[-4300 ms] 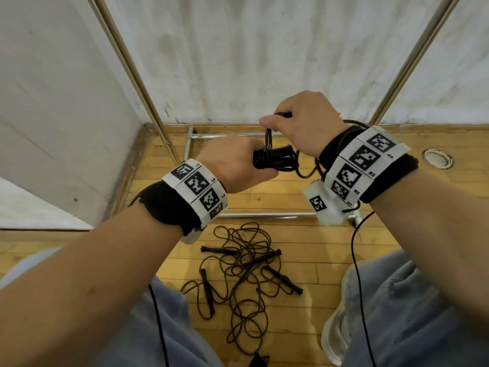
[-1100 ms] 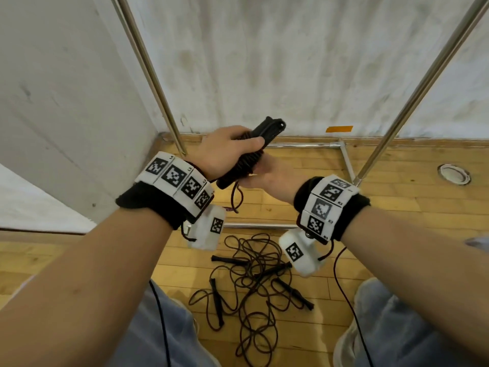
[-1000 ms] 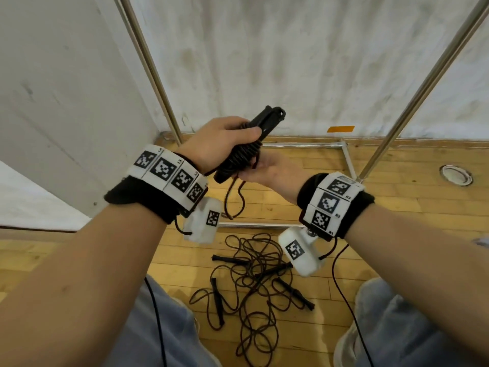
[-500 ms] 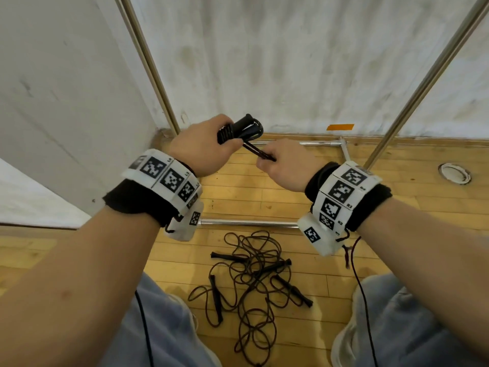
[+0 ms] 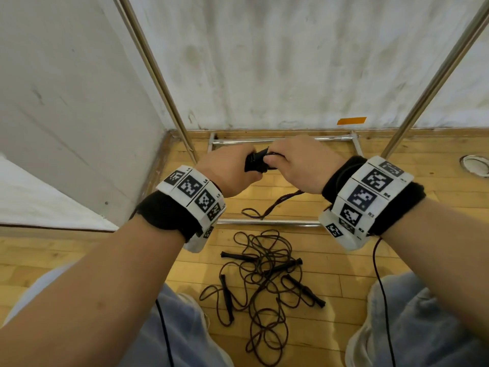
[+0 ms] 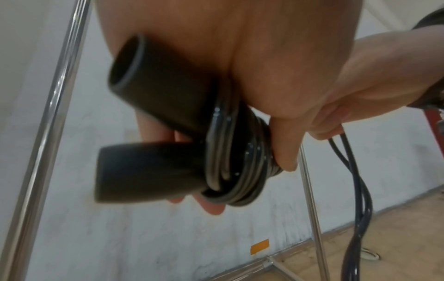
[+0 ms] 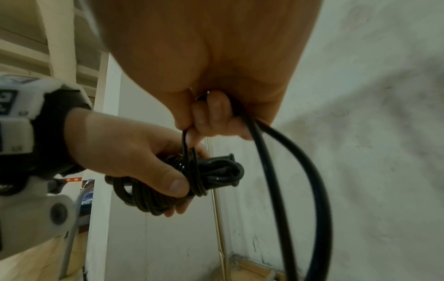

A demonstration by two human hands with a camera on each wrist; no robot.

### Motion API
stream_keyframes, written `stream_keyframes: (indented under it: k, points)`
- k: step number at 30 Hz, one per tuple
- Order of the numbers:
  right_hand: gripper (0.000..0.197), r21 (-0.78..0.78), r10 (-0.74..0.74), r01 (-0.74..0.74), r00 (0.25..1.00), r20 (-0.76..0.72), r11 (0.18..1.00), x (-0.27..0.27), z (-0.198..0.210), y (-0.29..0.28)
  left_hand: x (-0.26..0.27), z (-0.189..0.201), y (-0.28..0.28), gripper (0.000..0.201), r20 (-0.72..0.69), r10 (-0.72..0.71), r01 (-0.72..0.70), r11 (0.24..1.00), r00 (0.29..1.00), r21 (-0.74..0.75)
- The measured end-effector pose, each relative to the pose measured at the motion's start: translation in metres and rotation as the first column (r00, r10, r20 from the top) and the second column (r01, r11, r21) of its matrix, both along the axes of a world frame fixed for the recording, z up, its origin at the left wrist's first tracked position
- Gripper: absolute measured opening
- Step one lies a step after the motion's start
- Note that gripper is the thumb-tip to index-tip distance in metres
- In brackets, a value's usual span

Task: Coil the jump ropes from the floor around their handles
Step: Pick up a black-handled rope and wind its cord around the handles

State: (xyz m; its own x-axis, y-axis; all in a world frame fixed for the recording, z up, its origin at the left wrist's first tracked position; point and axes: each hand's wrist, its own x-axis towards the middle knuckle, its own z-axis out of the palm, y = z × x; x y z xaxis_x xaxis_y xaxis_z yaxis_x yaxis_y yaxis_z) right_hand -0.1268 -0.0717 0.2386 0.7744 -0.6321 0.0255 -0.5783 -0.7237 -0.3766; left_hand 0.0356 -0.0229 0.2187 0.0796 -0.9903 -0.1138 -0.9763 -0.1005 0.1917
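Left hand [image 5: 229, 172] wrapped tight round two black plastic handles [image 6: 153, 136] with black cord wound on; right hand [image 5: 299, 165] pinching loose cord [image 7: 283, 171]; more tangled black jump ropes [image 5: 264, 282] down on wooden floor [image 5: 344, 266].

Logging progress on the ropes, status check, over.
Left hand grips paired handles, coils on. Right hand pinches loose cord, mid-wrap. Tangled ropes on floor. Nothing blocking.
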Motion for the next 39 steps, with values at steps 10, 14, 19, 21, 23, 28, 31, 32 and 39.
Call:
stream_keyframes:
  k: [10,14,19,21,23,28,31,32,39]
  points:
    - [0.035,-0.009,-0.193,0.2,0.956,0.221,0.98,-0.007,0.015,-0.013,-0.026,0.019,0.007,0.021,-0.158,-0.044,0.014,0.982,0.986,-0.19]
    - [0.03,0.223,-0.29,0.223,0.894,0.341,0.949,-0.018,0.02,-0.024,-0.025,0.023,0.009,0.016,-0.18,-0.119,0.08,0.974,0.976,-0.21]
    - [0.013,0.618,-0.426,0.04,0.758,0.493,0.786,-0.028,0.018,-0.036,-0.029,0.034,0.013,0.031,-0.26,-0.199,0.127,0.954,0.945,-0.27]
    - [0.013,0.737,-0.482,-0.073,0.713,0.51,0.672,-0.027,0.016,-0.035,-0.03,0.038,0.012,0.031,-0.315,-0.19,0.093,0.95,0.93,-0.299]
    - [0.032,0.793,-0.52,-0.12,0.695,0.497,0.598,-0.023,0.009,-0.031,-0.031,0.04,0.012,0.025,-0.369,-0.172,0.052,0.948,0.913,-0.314]
    - [0.024,0.783,-0.562,-0.091,0.647,0.516,0.615,-0.013,0.006,-0.015,-0.035,0.048,0.012,0.029,-0.486,-0.138,-0.059,0.928,0.863,-0.367]
    - [0.026,0.657,-0.505,0.021,0.66,0.557,0.753,-0.005,0.013,-0.011,-0.037,0.053,0.01,0.029,-0.539,-0.102,-0.142,0.909,0.836,-0.392]
    - [0.031,0.596,-0.472,0.062,0.679,0.562,0.8,-0.003,0.016,-0.009,-0.037,0.054,0.008,0.027,-0.55,-0.087,-0.169,0.901,0.831,-0.398]
    - [0.024,0.354,-0.282,0.107,0.824,0.491,0.929,-0.002,0.014,0.005,-0.026,0.063,0.003,0.025,-0.505,-0.024,-0.242,0.858,0.863,-0.453]
